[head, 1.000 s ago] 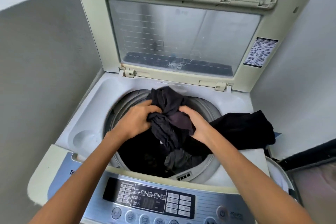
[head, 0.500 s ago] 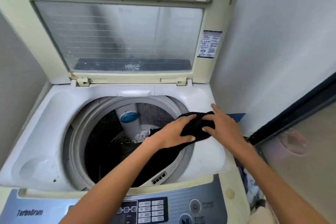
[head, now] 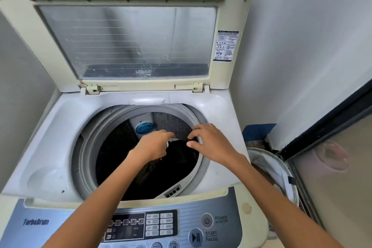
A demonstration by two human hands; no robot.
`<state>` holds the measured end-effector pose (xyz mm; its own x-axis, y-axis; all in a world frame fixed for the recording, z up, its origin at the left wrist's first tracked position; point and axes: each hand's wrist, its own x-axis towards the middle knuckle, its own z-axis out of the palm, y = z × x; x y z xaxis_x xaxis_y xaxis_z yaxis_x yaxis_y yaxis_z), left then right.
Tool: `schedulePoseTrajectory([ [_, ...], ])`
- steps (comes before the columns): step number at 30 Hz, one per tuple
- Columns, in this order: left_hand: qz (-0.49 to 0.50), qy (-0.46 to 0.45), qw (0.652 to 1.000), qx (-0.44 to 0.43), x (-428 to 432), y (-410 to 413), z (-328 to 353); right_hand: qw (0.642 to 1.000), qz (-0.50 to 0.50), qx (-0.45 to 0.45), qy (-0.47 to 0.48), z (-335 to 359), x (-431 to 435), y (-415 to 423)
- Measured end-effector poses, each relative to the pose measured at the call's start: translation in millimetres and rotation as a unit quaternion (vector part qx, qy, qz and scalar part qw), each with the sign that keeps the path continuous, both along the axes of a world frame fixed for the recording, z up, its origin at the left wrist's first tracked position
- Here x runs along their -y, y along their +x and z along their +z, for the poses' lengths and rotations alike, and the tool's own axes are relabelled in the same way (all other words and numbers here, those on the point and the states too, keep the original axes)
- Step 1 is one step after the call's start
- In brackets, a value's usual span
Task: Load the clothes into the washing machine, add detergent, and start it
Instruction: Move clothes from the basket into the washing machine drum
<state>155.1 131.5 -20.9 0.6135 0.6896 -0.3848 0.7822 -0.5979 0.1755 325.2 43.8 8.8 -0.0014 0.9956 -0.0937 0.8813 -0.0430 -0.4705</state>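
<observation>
Left hand [head: 153,146] and right hand [head: 212,141] pinched the crumpled black garment [head: 181,156] at the round grey drum's [head: 83,157] three o'clock, apparently to tuck it in.

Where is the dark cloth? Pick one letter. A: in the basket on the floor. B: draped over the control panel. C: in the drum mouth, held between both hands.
C: the cloth hangs just inside the drum rim, held by the left hand and the right hand.
</observation>
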Motion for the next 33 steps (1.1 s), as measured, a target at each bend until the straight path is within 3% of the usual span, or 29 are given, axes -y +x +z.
schedulePoseTrajectory([
  [7,-0.031,0.063,0.974,0.215,20.3,25.1,11.6,0.994,-0.045,-0.06,0.085,8.5,6.1,29.3],
  [14,-0.115,0.112,0.937,0.311,50.3,122.8,33.7,0.979,-0.15,-0.082,0.109,8.8,46.4,115.4],
  [23,-0.209,0.082,0.939,0.259,109.8,277.4,3.7,0.972,-0.197,-0.121,0.034,-47.2,131.6,253.0],
  [33,-0.162,-0.033,0.982,0.088,138.6,344.3,-119.9,0.947,-0.245,-0.169,-0.121,-153.0,194.9,333.0],
])
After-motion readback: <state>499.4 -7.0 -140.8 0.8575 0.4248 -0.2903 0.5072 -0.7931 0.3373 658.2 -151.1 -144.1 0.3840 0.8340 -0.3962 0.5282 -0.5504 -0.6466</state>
